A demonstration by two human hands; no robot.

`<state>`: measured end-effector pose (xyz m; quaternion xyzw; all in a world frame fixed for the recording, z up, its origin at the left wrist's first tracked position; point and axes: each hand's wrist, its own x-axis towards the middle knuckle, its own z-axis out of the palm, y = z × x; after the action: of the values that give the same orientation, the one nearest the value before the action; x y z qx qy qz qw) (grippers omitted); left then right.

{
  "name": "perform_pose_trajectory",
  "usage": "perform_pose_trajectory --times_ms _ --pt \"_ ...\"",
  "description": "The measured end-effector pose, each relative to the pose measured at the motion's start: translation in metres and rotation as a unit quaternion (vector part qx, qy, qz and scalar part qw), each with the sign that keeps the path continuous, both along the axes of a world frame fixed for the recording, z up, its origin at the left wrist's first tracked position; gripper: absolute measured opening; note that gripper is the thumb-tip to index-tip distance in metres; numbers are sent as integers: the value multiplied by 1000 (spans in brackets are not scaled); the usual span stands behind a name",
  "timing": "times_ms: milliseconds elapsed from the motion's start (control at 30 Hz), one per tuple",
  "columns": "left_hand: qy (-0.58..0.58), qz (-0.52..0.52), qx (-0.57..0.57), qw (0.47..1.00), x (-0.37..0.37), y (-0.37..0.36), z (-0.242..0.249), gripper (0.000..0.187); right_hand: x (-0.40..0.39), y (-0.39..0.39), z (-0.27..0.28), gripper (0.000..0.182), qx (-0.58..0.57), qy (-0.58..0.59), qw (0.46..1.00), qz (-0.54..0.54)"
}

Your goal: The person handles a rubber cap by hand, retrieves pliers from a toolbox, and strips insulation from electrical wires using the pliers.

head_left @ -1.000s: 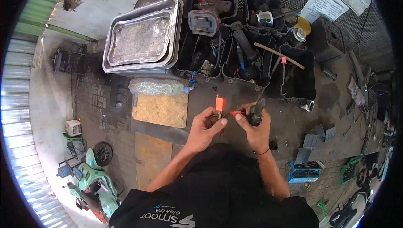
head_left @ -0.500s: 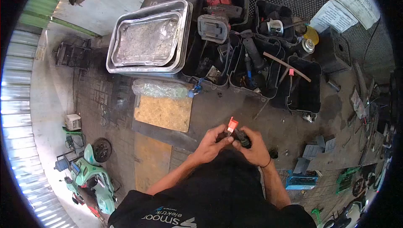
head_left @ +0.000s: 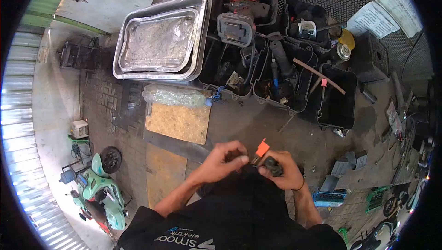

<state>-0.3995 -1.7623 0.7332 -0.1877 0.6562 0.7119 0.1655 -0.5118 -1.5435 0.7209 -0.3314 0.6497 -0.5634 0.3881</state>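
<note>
In my right hand [head_left: 289, 172] is a dark, greenish-black lumpy part [head_left: 275, 167], wrapped by the fingers and thumb. A bright orange flat piece [head_left: 262, 148] with short metal-looking prongs below it stands up beside the right index finger, between my two hands. My left hand [head_left: 224, 161] is to the left of it, fingers curled and the thumb tip close to the index fingertip, right by the prongs. What the left fingertips pinch is too small to make out. Both hands are close in front of my black shirt, over the near edge of the dark workbench [head_left: 230, 128].
Metal trays [head_left: 202, 43] are stacked at the back left, behind a wrapped plastic roll [head_left: 172, 97] and a tan board [head_left: 177, 123]. Black tool bins [head_left: 338, 121] line the back; a hammer [head_left: 320, 75] lies across them. A green scooter [head_left: 103, 190] stands lower left.
My left hand has drawn back left from the orange piece, which is now tilted and nearer my right hand. The right hand has turned and moved slightly right and down.
</note>
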Motion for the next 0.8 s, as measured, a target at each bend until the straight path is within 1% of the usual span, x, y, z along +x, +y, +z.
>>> perform_pose_trajectory --times_ms 33,67,100,133,167,200,267,300,333,367,400,467,500,567,600,633,667,700,733,800 --pt "22 30 21 999 -5 -7 4 15 -3 0 5 20 -51 -51 997 -20" --pt "70 75 -25 994 -11 -15 -2 14 -7 0 11 20 -50 -52 997 -18" --pt "117 119 -71 983 -18 -24 -12 15 -11 0 18 22 -102 -89 990 -33" --pt "124 195 -196 953 -29 -32 -23 20 -14 -1 22 25 -153 -126 979 -47" --pt "129 267 -317 901 -39 -40 -35 25 -16 -2 24 25 -188 -146 969 -61" --pt "128 271 -317 900 -45 -48 -49 25 -18 -4 27 25 -188 -146 970 -57" --pt "122 320 -309 887 -57 -61 -69 35 -25 -15 34 25 -250 -169 946 -120" --pt "124 321 -309 887 -61 -62 -69 35 -25 -27 41 25 -285 -200 925 -151" --pt "132 338 -225 904 -63 -59 -70 41 -29 -35 49 25 -285 -199 926 -150" --pt "140 352 -139 915 -63 -57 -70 47 -35 -43 57 27 -280 -172 926 -184" --pt "142 353 -138 914 -60 -57 -71 47 -43 -52 62 30 -275 -144 925 -218" --pt "137 357 -79 921 -55 -63 -71 37 -62 -76 63 24 -301 1 922 -244" --pt "142 357 -80 920 -50 -67 -66 37 -70 -86 68 22 -290 9 926 -240" --pt "68 315 -97 942 -32 -77 -51 18 -87 -111 73 20 -281 29 930 -236" --pt "69 315 -97 942 -24 -80 -43 18 -95 -123 71 19 -282 40 928 -238" --pt "39 318 -72 945 -18 -82 -34 17 -104 -127 61 20 -208 109 943 -236" --pt "7 320 -48 946 -12 -82 -27 20 -111 -129 50 21 -132 175 948 -232" --pt "25 347 -35 937 -7 -77 -22 21 -113 -133 48 27 -67 179 953 -234" --pt "27 347 -35 937 0 -78 -22 21 -114 -136 39 27 -68 181 953 -234" --pt "63 285 -24 956 14 -82 -22 17 -114 -140 18 31 -28 358 894 -268"
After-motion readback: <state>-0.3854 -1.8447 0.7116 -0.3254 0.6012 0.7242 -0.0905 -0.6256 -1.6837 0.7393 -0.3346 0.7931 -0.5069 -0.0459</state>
